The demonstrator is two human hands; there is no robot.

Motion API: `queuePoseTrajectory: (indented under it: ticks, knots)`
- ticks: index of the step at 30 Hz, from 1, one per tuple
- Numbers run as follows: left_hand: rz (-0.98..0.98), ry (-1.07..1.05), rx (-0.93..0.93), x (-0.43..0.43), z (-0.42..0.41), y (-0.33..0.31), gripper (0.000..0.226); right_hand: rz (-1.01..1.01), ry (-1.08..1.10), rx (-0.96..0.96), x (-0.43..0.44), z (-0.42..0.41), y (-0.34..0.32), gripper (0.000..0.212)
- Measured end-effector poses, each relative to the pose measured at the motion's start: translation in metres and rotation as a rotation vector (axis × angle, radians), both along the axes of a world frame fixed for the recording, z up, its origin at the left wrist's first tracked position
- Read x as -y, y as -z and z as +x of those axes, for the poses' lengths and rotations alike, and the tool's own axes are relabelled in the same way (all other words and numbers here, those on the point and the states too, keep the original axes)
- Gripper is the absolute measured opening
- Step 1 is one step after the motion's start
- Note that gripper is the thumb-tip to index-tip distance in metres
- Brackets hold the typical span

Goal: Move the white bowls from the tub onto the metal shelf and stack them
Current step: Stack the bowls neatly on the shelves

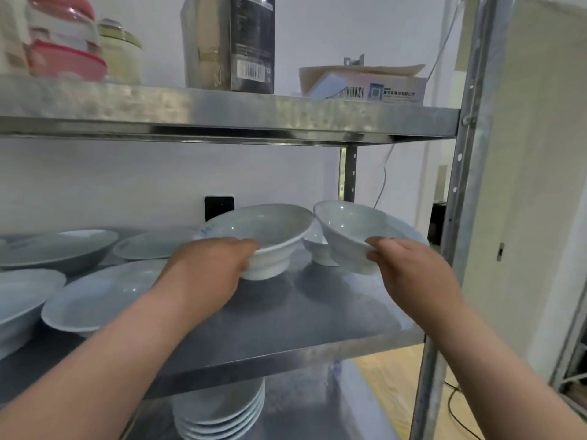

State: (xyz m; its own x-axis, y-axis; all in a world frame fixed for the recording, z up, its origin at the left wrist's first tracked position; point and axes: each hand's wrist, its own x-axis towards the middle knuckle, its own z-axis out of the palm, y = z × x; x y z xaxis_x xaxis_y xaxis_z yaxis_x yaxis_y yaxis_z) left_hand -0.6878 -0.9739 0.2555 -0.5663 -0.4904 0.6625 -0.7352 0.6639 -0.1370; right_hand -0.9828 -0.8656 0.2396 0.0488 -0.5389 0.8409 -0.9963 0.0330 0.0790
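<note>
Plates (60,249) fill the left of the metal shelf (317,315). The left hand (209,262) grips the near rim of one bowl (263,230), its foot on or just above the shelf. A small bowl (317,254) stands behind, unstacked. The right hand (409,268) pinches a second bowl (352,230), tilted and aloft. Both arms reach forward. Stacking looks not yet done, and the tub is out of view.

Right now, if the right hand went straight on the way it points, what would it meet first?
Probably the small bowl standing on the shelf behind the tilted bowl the right hand grips; depth is unclear.
</note>
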Motion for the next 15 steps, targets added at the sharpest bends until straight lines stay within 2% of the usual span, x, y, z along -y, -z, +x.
queuePoseTrajectory:
  ticks: [2,5,8,13,15]
  knots:
    - [0.033,-0.055,-0.021,0.012,-0.011,-0.019,0.018,-0.003,-0.030,0.012,0.024,-0.006,-0.017,0.023]
    - [0.080,-0.170,-0.009,0.043,-0.037,-0.032,0.003,0.136,-0.022,0.099,0.077,-0.013,-0.031,0.028]
    - [0.242,-0.231,-0.065,0.072,-0.069,-0.034,0.014,0.275,0.014,0.148,0.127,-0.023,-0.024,0.034]
    - [0.307,-0.295,-0.010,0.114,-0.092,-0.020,0.022,0.287,0.027,0.298,0.171,-0.046,-0.004,0.034]
    - [0.357,-0.297,-0.001,0.125,-0.094,-0.014,0.026,0.357,0.021,0.342,0.180,-0.052,-0.002,0.036]
